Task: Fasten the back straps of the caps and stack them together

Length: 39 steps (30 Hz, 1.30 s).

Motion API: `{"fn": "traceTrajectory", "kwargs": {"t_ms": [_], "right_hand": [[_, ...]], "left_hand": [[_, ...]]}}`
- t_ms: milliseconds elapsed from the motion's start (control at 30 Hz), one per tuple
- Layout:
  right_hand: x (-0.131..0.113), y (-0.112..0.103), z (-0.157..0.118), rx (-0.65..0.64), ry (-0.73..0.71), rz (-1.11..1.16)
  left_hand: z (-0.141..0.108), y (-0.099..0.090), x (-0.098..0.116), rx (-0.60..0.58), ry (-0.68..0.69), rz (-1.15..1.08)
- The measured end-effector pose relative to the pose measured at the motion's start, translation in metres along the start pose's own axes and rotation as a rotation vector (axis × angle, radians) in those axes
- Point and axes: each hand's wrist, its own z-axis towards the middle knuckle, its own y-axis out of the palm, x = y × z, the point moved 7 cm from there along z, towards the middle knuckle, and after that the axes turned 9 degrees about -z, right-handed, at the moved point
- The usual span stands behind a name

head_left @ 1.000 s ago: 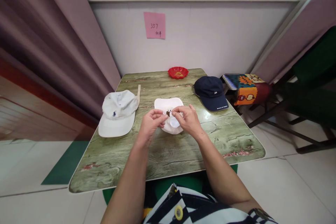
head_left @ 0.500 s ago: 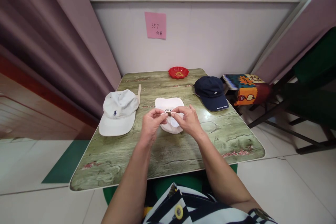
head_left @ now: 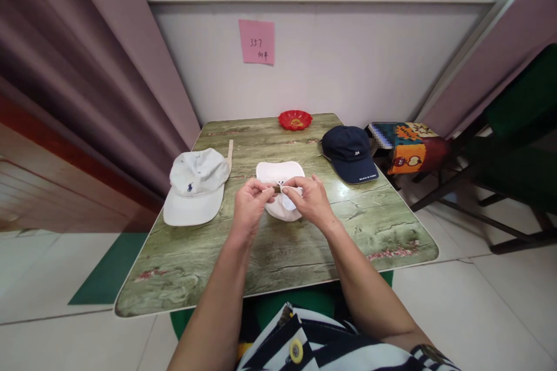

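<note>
I record matt cloth on the centre white cap [head_left: 279, 170], the pale grey cap [head_left: 198, 173] and the navy cap [head_left: 345, 142]; tabletop [head_left: 289, 266] glossy, wood-grained; red dish [head_left: 295, 120] shiny, plastic-looking; pink note [head_left: 256, 35] matt paper.

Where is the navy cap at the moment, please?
In the head view, the navy cap lies near the right edge of the table, right of the red dish.

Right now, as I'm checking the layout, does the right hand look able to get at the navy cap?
Probably yes: the navy cap lies beyond the right hand on that same side, with nothing standing between them. The hand would first have to let go of the middle white cap.
</note>
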Motion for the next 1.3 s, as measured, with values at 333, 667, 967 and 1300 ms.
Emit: {"fn": "traceTrajectory", "kwargs": {"t_ms": [333, 667, 967, 1300], "right_hand": [[0.008, -0.007, 0.001, 0.029, 0.046, 0.048], [0.007, -0.004, 0.003, 0.019, 0.034, 0.039], [0.006, -0.004, 0.003, 0.018, 0.048, 0.029], [0.003, 0.0, 0.004, 0.024, 0.058, -0.003]], "left_hand": [[-0.001, -0.004, 0.002, 0.012, -0.047, -0.029], [0.002, -0.003, -0.001, 0.005, -0.08, 0.008], [0.004, -0.003, -0.002, -0.009, -0.092, 0.055], [0.006, -0.003, -0.002, -0.035, 0.039, 0.178]]}}
